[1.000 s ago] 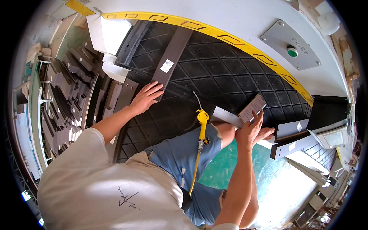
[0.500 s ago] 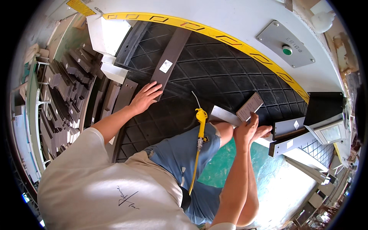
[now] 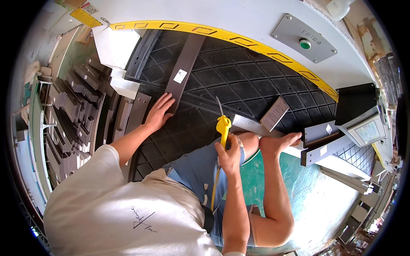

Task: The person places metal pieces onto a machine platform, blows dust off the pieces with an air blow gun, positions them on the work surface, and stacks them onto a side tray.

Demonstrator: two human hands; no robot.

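My left hand (image 3: 159,112) lies with fingers stretched out against the near end of a long dark brown panel (image 3: 188,59), which bears a white label. My right hand (image 3: 229,153) is closed round a yellow air blow gun (image 3: 223,125) with a thin metal nozzle pointing away from me. A yellow hose (image 3: 215,190) runs from it down over my lap. The panel rests on a black mat (image 3: 239,72) marked with a diamond grid. To the right of the blow gun, a rectangular card-like piece with print (image 3: 274,113) lies near a pale metal edge.
Racked dark panels (image 3: 77,111) stand at the left. A yellow strip (image 3: 205,30) edges the white machine housing, which carries a green button (image 3: 305,44). On the right are stacked labelled panels (image 3: 324,149) and a small screen (image 3: 370,129). My bare foot (image 3: 279,143) rests near the metal edge.
My right hand has left the card-like piece, moved left and taken hold of the yellow blow gun. My left hand stays at the panel's near end.
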